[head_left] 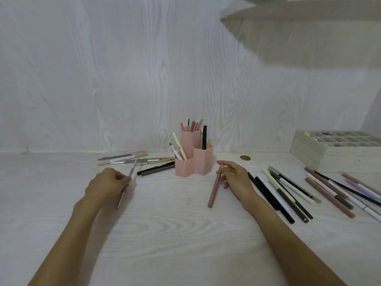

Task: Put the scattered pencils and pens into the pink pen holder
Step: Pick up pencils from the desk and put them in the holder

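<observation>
The pink pen holder (193,162), three joined hexagonal tubes, stands at the middle of the white table with several pens upright in it. My left hand (108,183), to its left, grips a thin grey pen (132,172) that is blurred and slanted. On the holder's right, my right hand (235,178) pinches the top of a brownish-pink pen (214,190); the pen's lower end hangs near the table. Several pens lie scattered at the left (132,158). Many more lie at the right (288,193).
A pale wooden compartment box (329,155) sits at the right back. A small round brown coin-like disc (245,157) lies near the wall. A white wood-grain wall (123,79) backs the table, and a shelf (299,21) overhangs at the upper right.
</observation>
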Motion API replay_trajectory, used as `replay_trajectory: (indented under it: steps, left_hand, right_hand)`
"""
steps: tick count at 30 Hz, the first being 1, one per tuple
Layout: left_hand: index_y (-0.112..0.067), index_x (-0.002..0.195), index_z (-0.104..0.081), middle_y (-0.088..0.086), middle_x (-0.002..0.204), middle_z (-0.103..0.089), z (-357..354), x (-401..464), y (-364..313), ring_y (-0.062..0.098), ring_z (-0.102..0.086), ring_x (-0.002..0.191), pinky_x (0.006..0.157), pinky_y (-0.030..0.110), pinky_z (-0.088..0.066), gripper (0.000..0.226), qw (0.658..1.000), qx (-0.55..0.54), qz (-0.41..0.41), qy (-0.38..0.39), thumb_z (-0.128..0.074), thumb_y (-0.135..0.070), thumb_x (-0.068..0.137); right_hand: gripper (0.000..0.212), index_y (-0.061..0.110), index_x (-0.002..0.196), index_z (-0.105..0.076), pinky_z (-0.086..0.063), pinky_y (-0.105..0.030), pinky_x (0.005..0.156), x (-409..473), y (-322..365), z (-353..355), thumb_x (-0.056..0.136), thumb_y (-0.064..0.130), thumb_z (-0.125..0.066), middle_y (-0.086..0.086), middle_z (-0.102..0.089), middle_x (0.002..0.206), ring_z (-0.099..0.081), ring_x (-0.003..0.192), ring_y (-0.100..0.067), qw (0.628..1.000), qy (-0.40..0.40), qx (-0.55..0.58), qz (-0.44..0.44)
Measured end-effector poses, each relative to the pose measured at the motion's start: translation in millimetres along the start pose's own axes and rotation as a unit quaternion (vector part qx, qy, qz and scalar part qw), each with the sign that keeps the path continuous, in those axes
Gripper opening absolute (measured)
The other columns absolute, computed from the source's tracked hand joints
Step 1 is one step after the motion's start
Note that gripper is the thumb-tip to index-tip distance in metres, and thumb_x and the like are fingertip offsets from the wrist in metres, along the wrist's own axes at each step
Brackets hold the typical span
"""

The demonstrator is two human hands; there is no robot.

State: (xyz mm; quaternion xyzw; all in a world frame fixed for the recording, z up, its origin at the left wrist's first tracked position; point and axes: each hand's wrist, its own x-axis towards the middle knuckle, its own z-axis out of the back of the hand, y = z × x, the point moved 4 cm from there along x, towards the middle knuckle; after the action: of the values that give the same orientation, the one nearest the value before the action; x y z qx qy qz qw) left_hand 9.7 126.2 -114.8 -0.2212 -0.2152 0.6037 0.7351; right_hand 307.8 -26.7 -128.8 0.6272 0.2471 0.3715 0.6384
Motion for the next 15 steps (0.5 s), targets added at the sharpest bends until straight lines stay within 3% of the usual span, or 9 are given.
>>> replay_trajectory:
  steps: [3, 4, 6, 9, 15]
  left_hand:
    - [-0.023, 0.078, -0.061, 0.002, 0.079, -0.072, 7, -9, -18, 0.021, -0.070, 0.075, 0.068, 0.034, -0.057, 0.012, 0.969, -0.218, -0.072, -0.088, -0.062, -0.025, 0.090]
    - [-0.019, 0.085, -0.061, 0.004, 0.081, -0.072, 9, -13, -26, 0.020, -0.070, 0.075, 0.063, 0.032, -0.056, 0.006, 0.951, -0.273, -0.094, -0.111, -0.062, -0.022, 0.090]
    - [-0.012, 0.103, -0.058, 0.005, 0.084, -0.071, 8, -22, -44, 0.017, -0.070, 0.075, 0.057, 0.023, -0.056, 0.014, 0.914, -0.362, -0.132, -0.128, -0.062, -0.018, 0.090]
    - [-0.011, 0.111, -0.055, 0.000, 0.086, -0.072, 4, -31, -72, 0.011, -0.071, 0.079, 0.059, 0.016, -0.056, 0.021, 0.876, -0.436, -0.167, -0.120, -0.061, -0.015, 0.091]
    - [-0.012, 0.105, -0.053, 0.003, 0.095, -0.072, -4, -31, -126, 0.007, -0.071, 0.086, 0.071, 0.022, -0.056, 0.011, 0.836, -0.524, -0.148, -0.068, -0.056, -0.015, 0.094]
  right_hand:
    - [0.022, 0.013, 0.108, -0.063, -0.043, -0.017, 0.047, 1, 3, 4, 0.094, 0.006, -0.047, -0.003, -0.065, 0.080, -0.056, 0.056, -0.010, 0.997, -0.005, 0.068, -0.020]
    - [0.022, 0.014, 0.107, -0.063, -0.044, -0.018, 0.050, 1, 3, 5, 0.094, 0.006, -0.048, -0.002, -0.066, 0.080, -0.056, 0.058, -0.010, 0.996, -0.004, 0.080, -0.025]
    - [0.020, 0.016, 0.104, -0.064, -0.044, -0.019, 0.053, 0, 4, 8, 0.094, 0.007, -0.049, -0.002, -0.066, 0.079, -0.055, 0.058, -0.010, 0.994, 0.001, 0.105, -0.032]
    - [0.020, 0.017, 0.102, -0.064, -0.044, -0.021, 0.055, 0, 4, 8, 0.094, 0.007, -0.049, -0.002, -0.066, 0.078, -0.055, 0.058, -0.010, 0.992, 0.004, 0.121, -0.030]
    - [0.020, 0.017, 0.102, -0.065, -0.042, -0.021, 0.054, 0, 2, 6, 0.093, 0.007, -0.049, 0.000, -0.066, 0.075, -0.055, 0.054, -0.010, 0.993, 0.010, 0.115, -0.016]
